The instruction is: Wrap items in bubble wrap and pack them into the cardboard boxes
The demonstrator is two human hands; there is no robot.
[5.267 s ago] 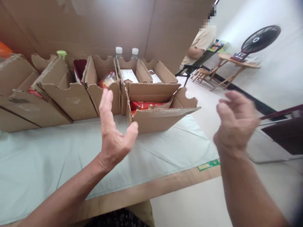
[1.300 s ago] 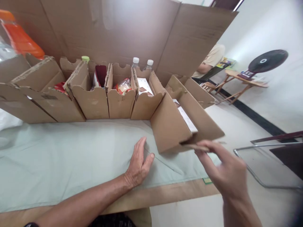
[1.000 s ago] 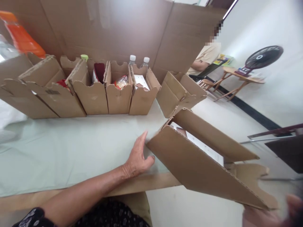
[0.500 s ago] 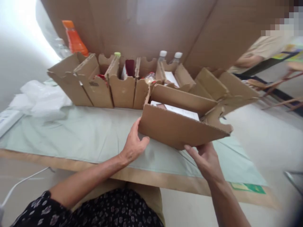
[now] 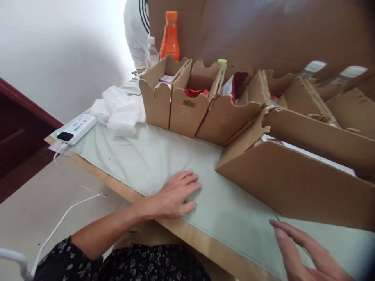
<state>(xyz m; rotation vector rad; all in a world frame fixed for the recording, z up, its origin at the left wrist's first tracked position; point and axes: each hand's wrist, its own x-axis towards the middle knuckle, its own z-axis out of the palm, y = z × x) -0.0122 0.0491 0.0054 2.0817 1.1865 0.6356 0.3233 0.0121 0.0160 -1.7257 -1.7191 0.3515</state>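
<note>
My left hand (image 5: 177, 195) rests over the pale green cloth (image 5: 155, 152) near the table's front edge, fingers spread and holding nothing. At the lower right, my right hand (image 5: 307, 251) is partly cut off by the frame; its visible fingers are stretched out and hold nothing. Between it and the back row stands a cardboard file box (image 5: 293, 183), apart from both hands. A white item shows inside this box, though most of it is hidden by the front wall.
Behind stands a row of cardboard boxes (image 5: 187, 117), some with red or white packets. An orange bottle (image 5: 170, 43) and clear bottles rise behind them. Crumpled bubble wrap (image 5: 121, 111) and a white device (image 5: 77, 128) with a cable lie left. A person's white sleeve (image 5: 136, 33) shows behind.
My view has swung left. Both hands have come away from the cardboard file box, which now stands on the cloth. The white device and more of the left wall have come into view.
</note>
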